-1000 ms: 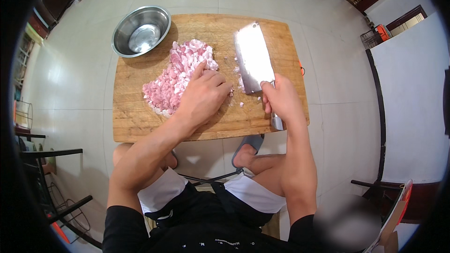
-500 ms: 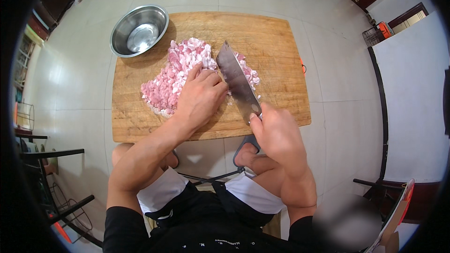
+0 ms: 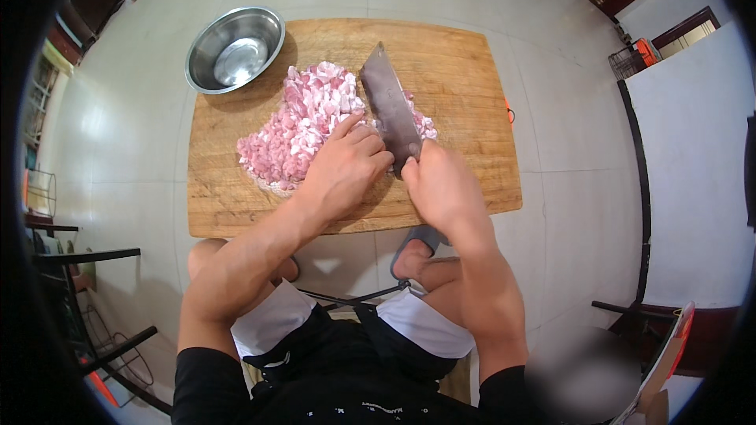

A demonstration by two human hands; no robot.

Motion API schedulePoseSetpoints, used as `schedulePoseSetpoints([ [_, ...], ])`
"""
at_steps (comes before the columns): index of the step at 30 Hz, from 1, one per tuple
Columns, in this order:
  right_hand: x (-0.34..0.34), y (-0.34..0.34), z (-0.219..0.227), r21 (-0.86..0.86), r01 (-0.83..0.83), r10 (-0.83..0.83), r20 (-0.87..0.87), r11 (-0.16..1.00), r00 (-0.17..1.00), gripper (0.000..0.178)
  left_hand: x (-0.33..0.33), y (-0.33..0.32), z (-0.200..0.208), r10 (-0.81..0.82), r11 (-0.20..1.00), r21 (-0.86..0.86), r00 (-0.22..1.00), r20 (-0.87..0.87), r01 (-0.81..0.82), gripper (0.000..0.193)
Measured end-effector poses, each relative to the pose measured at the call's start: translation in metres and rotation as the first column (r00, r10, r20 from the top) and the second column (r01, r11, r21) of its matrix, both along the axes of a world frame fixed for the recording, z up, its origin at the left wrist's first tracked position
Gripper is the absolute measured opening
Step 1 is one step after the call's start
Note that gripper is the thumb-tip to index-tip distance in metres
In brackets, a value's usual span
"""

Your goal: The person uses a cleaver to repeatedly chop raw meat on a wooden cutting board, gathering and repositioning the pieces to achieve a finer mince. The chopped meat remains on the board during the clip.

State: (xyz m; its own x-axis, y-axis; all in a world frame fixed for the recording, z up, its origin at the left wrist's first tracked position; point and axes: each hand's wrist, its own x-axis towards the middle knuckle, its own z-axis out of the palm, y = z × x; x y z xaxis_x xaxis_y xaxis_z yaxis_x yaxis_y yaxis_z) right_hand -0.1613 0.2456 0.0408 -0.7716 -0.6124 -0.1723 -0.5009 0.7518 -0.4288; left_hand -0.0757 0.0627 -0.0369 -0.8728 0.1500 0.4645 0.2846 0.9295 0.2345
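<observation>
My right hand grips the handle of a broad cleaver. Its dark grey blade slants over the board, tip toward the far side. To its left, a heap of diced pink and white raw meat lies spread on a wooden cutting board. My left hand rests at the heap's near right edge, fingers curled and knuckles close against the blade; what lies under them is hidden. More chopped meat shows just right of the blade, partly covered by it.
A steel bowl, with nothing in it, stands on the board's far left corner. Black metal frames stand at the left. A white panel rises at the right. My slippered foot is below the board's near edge.
My right hand and the cleaver have moved away from me and slightly left, and the blade stands steeper. My left hand has shifted a little right and nearer to me.
</observation>
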Motion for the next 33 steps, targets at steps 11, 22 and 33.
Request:
schedulePoseSetpoints([
  [11, -0.057, 0.018, -0.006, -0.300, 0.383, -0.193, 0.510, 0.874, 0.838, 0.024, -0.002, -0.001, 0.007, 0.097, 0.994, 0.054, 0.992, -0.084, -0.093, 0.007],
  [22, 0.021, 0.036, 0.036, -0.124, 0.044, -0.043, 0.013, 0.991, 0.999, 0.030, -0.003, 0.001, 0.006, 0.158, 0.987, 0.048, 0.984, -0.085, -0.154, 0.008],
  [33, 0.031, 0.045, 0.035, -0.109, -0.040, 0.039, -0.009, 0.993, 0.999, 0.027, -0.004, 0.001, 0.006, 0.136, 0.989, 0.075, 0.987, -0.090, -0.130, 0.010],
])
